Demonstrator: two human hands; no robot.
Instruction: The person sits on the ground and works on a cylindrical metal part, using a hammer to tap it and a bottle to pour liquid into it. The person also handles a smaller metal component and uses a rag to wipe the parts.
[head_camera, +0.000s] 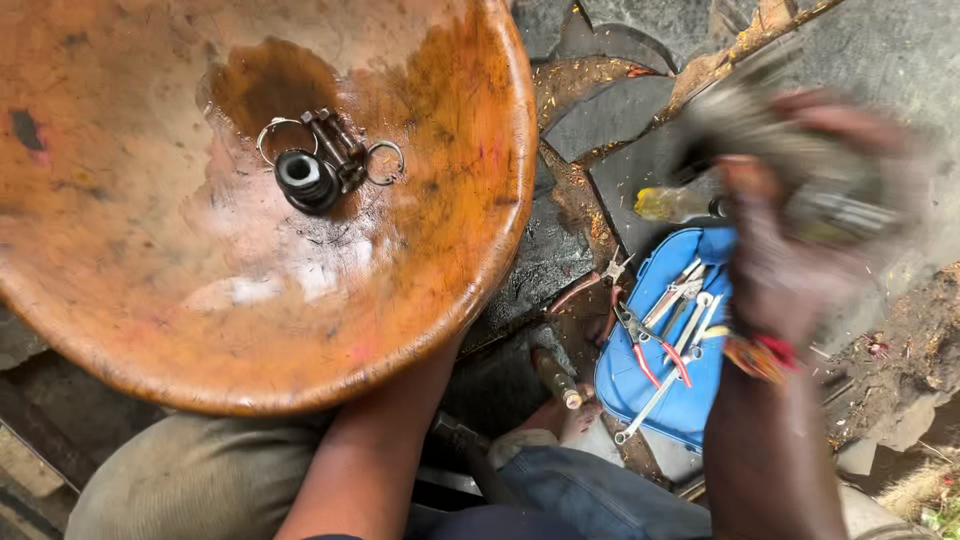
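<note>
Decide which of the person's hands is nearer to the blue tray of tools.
The right hand. It is raised, blurred, just above the blue tray, holding something grey I cannot identify. The left hand is hidden under the orange basin; only its forearm shows, left of the tray.

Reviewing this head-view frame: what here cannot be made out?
- Right hand: motion blur; the greyish thing it grips cannot be identified.
- Left hand: hidden under the orange basin; only the forearm shows.
- Blue tray: partly covered by the right arm; its tools are too small to sort.
- Basin: cut off by the top and left edges.
</note>
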